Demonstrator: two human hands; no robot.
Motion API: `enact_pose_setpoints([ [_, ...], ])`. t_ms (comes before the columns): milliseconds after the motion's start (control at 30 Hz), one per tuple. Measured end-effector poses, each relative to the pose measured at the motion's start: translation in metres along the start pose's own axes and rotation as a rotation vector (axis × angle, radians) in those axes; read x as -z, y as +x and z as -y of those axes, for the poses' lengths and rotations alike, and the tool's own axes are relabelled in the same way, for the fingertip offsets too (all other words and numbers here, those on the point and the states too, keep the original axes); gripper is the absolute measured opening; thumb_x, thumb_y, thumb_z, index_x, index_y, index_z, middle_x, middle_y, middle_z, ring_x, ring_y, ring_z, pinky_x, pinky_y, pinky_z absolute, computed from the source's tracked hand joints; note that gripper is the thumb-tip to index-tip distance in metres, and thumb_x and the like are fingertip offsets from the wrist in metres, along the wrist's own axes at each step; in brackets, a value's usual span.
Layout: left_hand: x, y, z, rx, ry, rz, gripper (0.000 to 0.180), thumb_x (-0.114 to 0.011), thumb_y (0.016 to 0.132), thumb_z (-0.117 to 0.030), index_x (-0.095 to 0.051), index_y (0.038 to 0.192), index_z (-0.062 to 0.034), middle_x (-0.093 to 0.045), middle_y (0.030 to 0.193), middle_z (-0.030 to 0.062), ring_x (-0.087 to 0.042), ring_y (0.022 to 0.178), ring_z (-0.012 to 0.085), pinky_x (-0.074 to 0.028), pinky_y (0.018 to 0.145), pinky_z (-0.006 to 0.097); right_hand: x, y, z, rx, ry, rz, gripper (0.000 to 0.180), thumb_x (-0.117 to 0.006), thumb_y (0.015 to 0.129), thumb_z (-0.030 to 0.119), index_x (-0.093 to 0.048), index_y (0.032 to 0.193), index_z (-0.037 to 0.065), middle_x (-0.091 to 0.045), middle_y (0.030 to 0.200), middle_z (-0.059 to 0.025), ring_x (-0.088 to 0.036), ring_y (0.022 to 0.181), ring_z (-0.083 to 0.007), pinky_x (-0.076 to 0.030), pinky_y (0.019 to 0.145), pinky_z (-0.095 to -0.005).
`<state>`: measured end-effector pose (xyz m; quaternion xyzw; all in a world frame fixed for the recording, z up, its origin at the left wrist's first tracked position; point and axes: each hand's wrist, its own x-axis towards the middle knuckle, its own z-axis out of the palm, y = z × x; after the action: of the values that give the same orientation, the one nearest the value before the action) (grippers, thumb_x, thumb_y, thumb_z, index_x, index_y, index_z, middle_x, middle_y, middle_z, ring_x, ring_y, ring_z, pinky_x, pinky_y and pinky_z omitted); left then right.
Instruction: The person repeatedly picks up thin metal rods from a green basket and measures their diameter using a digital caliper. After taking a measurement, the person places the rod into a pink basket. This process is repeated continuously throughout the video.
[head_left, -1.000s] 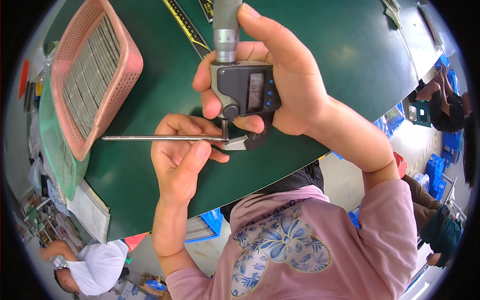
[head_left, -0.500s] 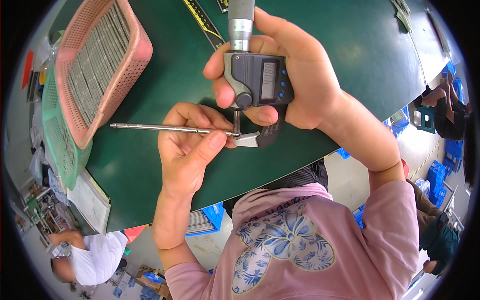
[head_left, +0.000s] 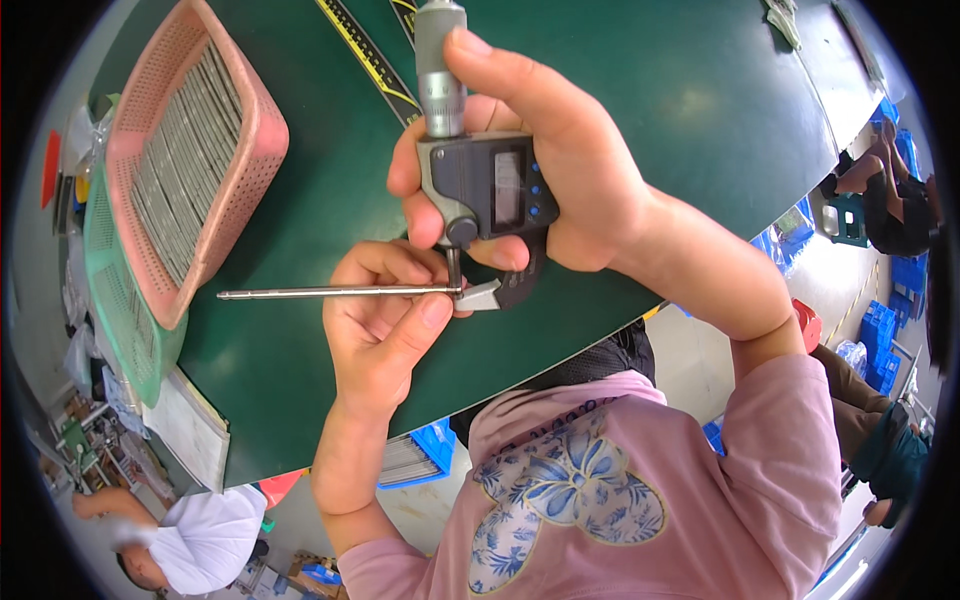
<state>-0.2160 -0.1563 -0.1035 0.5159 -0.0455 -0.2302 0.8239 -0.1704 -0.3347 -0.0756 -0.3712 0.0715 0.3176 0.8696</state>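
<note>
Between thumb and fingers, my left hand (head_left: 378, 325) pinches a thin metal rod (head_left: 300, 293) near its right end. The rod lies nearly level, its free end pointing left. My right hand (head_left: 560, 150) is wrapped round a digital micrometer (head_left: 468, 190) with a grey barrel, black body and small display. Its thumb rests along the barrel at the top. The rod's right end sits at the gap between the micrometer's spindle and its silver anvil; whether both faces touch it is too small to tell.
A pink basket (head_left: 268, 140) full of similar metal rods stands at the left on a green basket (head_left: 150, 365). Black-and-yellow rulers (head_left: 370, 60) lie on the green table (head_left: 690, 110). A booklet (head_left: 195, 425) is at the table's left edge. Other people are beyond the table on both sides.
Both hands, with the rod and micrometer, have shifted slightly left and nearer to me. The rod has turned closer to level. Its end remains at the micrometer's gap.
</note>
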Motion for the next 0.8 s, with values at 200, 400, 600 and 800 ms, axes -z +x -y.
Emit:
enact_pose_setpoints([
  [200,0.002,0.002,0.002,-0.038,0.009,0.003,0.018,-0.060,0.076,0.001,-0.046,0.088,-0.0004,-0.054,0.085,0.0128,-0.057,0.077,0.0163,-0.051,0.066,0.029,0.002,0.001,-0.004,0.023,0.078,0.041,0.061,-0.042,0.081,0.055,-0.052,0.080,-0.005,-0.057,0.062,-0.0123,-0.041,0.036,-0.0123,-0.033,0.036,-0.0225],
  [400,0.004,0.000,0.000,-0.026,-0.015,-0.002,0.019,-0.059,0.076,0.002,-0.045,0.089,-0.0002,-0.054,0.087,0.0137,-0.058,0.074,0.0151,-0.053,0.065,0.029,-0.001,0.002,0.004,0.007,0.088,0.067,0.061,-0.042,0.081,0.055,-0.053,0.080,-0.005,-0.057,0.062,-0.0126,-0.041,0.036,-0.0123,-0.033,0.036,-0.0226],
  [600,0.006,0.000,0.000,-0.022,0.006,-0.006,0.019,-0.060,0.076,0.002,-0.045,0.088,-0.0002,-0.055,0.087,0.0134,-0.058,0.074,0.0146,-0.053,0.065,0.028,-0.004,-0.005,0.010,-0.046,0.088,0.083,0.062,-0.043,0.080,0.055,-0.053,0.080,-0.006,-0.057,0.062,-0.0127,-0.041,0.036,-0.0123,-0.033,0.036,-0.0225],
  [800,0.005,0.000,0.001,-0.029,0.015,-0.001,0.019,-0.061,0.076,0.000,-0.046,0.088,-0.0003,-0.054,0.087,0.0133,-0.057,0.075,0.0153,-0.052,0.065,0.028,-0.004,-0.014,0.020,-0.096,0.095,0.081,0.062,-0.043,0.080,0.055,-0.053,0.079,-0.006,-0.057,0.062,-0.0129,-0.040,0.035,-0.0124,-0.033,0.036,-0.0225],
])
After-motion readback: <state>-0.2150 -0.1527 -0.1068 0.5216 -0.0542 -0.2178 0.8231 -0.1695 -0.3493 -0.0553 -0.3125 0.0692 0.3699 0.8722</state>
